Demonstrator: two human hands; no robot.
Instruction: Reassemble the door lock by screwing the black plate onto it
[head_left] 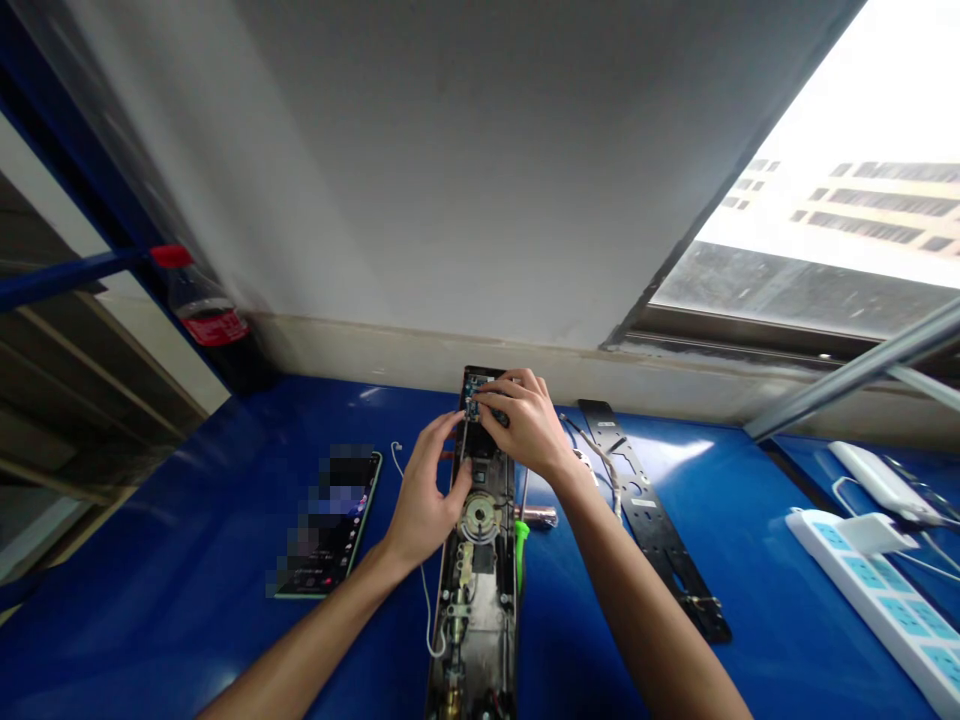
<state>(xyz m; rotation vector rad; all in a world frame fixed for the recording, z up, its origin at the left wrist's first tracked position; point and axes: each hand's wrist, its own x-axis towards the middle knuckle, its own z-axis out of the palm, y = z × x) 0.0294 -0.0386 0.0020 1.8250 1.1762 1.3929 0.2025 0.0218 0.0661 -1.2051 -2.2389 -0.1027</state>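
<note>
A blue table [195, 560] is carrying everything, and a long, narrow open housing [487, 600] is lying on it between the two forearms, its far end pointing at the wall. It looks rigid and fairly heavy, so lifting would probably be safest by its long side walls; the parts inside look far more delicate, and smooth metal could slip. A perforated black plate [660, 535] is lying to the right of it, well apart, looking thin and stiff, while a white power strip [862, 590] is sitting farther right. A cola bottle [217, 330] is standing in the far left corner, and a phone [337, 540] is lying left of the housing.

The left hand [427, 490] is resting over the housing's left side, thumb and index finger standing well apart: the thumb is touching near a round part [480, 516], the index fingertip is reaching toward the far end. The right hand [525, 420] is bending over that end, its fingers bunching near the thumb with only a narrow gap; whether they are pinching anything I cannot tell.

A green-handled tool [520, 550] is lying just beside the housing's right wall. Under the right fingertips, a small circuit board [472, 385] is showing, probably light and fragile, best held by its edges.
</note>
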